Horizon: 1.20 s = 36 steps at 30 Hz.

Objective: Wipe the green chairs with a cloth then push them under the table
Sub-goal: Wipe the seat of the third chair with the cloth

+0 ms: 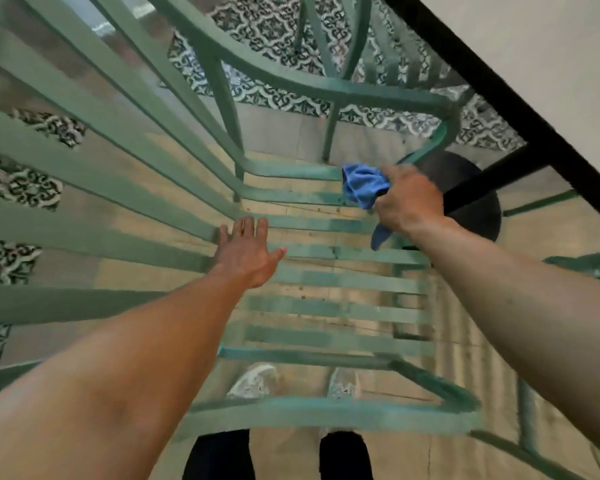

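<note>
I look straight down on a green slatted metal chair (336, 310); its backrest slats fan out to the left and its armrests curve above and below the seat. My right hand (409, 199) grips a crumpled blue cloth (362, 185) over the far end of the seat, close to the upper armrest. My left hand (246, 251) is flat with fingers spread, at the seat slats where they meet the backrest. The white table (534, 64) with a black edge fills the upper right corner.
A black round table base (471, 216) and a black leg sit just right of the chair. Another green chair (378, 46) stands beyond, near the table, and part of one shows at the right edge. My shoes and dark trousers are below the seat. Patterned floor tiles lie around.
</note>
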Each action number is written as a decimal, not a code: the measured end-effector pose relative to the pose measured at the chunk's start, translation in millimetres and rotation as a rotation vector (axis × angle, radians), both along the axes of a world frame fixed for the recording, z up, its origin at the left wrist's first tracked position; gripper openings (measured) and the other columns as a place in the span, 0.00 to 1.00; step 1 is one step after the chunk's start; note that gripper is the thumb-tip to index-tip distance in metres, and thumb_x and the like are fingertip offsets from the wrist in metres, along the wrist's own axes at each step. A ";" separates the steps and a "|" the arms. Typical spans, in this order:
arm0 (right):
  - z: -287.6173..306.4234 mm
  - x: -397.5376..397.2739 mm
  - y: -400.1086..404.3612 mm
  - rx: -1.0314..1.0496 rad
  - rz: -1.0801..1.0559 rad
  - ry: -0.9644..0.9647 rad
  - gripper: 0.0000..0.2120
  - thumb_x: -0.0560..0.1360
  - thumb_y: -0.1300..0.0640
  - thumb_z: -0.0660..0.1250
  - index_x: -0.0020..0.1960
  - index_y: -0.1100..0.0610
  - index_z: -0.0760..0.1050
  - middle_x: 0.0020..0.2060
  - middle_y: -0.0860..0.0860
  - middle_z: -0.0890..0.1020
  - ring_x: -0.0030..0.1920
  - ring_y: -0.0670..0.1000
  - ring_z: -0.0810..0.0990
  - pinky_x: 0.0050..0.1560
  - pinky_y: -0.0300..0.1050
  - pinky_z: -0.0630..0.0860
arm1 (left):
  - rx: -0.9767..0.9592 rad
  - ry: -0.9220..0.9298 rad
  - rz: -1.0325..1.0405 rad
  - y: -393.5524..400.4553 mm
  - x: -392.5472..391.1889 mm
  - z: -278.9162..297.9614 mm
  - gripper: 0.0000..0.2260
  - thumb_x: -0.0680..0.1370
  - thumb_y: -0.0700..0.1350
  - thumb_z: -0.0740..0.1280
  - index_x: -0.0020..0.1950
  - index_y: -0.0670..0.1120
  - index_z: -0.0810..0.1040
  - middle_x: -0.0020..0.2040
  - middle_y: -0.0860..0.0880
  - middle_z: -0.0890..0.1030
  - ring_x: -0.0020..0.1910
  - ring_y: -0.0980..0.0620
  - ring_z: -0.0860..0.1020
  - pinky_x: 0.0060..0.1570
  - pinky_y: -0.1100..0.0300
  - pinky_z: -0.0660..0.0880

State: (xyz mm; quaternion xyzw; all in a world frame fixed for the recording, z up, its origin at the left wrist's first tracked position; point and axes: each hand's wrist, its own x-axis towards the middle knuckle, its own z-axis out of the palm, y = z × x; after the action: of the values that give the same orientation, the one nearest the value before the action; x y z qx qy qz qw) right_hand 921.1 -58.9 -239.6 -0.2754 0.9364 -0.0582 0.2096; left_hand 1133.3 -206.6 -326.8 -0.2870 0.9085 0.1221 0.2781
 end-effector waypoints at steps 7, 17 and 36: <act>-77.4 -65.1 -16.7 -0.140 -0.103 0.280 0.17 0.72 0.59 0.62 0.61 0.54 0.71 0.58 0.60 0.74 0.55 0.63 0.76 0.49 0.52 0.73 | -0.171 0.071 -0.135 -31.3 -34.1 -83.6 0.32 0.82 0.60 0.49 0.78 0.41 0.47 0.78 0.40 0.53 0.77 0.40 0.52 0.74 0.44 0.47; -196.8 -49.8 -46.8 -0.011 -0.278 0.214 0.29 0.74 0.54 0.58 0.75 0.45 0.58 0.77 0.54 0.55 0.74 0.63 0.52 0.72 0.61 0.49 | -0.275 0.297 -0.134 -38.1 -40.8 -129.5 0.28 0.79 0.65 0.52 0.64 0.43 0.70 0.61 0.41 0.74 0.64 0.40 0.68 0.71 0.47 0.54; -170.0 -65.2 87.7 -0.124 -0.141 0.313 0.21 0.73 0.62 0.60 0.65 0.57 0.73 0.63 0.62 0.74 0.60 0.65 0.73 0.61 0.56 0.69 | -0.299 0.308 -0.126 -39.9 -39.5 -137.7 0.28 0.78 0.67 0.52 0.60 0.44 0.71 0.58 0.42 0.75 0.59 0.40 0.71 0.67 0.45 0.59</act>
State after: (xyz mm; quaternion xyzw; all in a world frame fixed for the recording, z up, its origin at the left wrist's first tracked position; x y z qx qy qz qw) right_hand 855.9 28.8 -409.5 -0.2272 0.9692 -0.0868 0.0393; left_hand 1093.8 -246.5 -464.4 -0.2454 0.9644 0.0109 0.0975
